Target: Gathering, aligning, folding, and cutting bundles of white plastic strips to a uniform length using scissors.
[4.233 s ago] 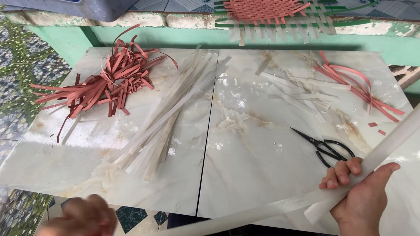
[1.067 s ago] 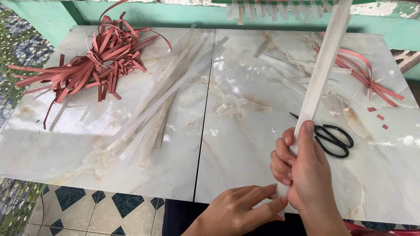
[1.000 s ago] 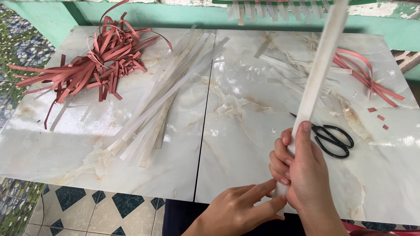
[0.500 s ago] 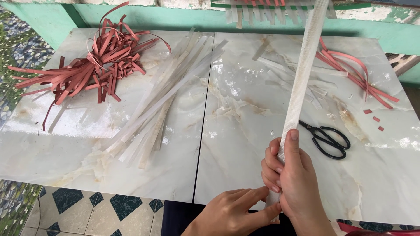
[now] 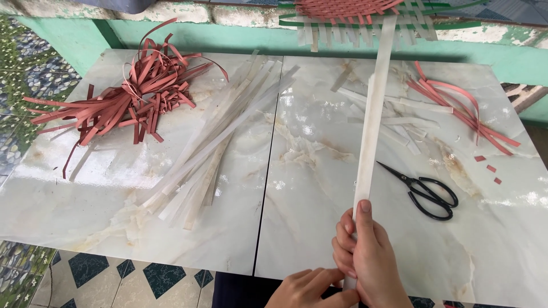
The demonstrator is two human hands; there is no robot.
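My right hand (image 5: pixel 365 256) grips the near end of a long white strip (image 5: pixel 372 120) that runs away from me over the marble table (image 5: pixel 308 188) toward the far edge. Below it, my left hand (image 5: pixel 311 288) pinches the strip's bottom end at the table's front edge. Black scissors (image 5: pixel 425 190) lie just right of the strip, untouched.
A bundle of white strips (image 5: pixel 217 142) lies diagonally mid-table. A heap of red strips (image 5: pixel 128 102) sits far left, several more red strips (image 5: pixel 462 108) far right with small red offcuts (image 5: pixel 488 167). A partly woven red and white mat (image 5: pixel 354 11) rests on the green ledge behind.
The strip swung from lying across the front right to pointing away from me. My left hand came up to its bottom end, and both hands with the strip drifted slightly left.
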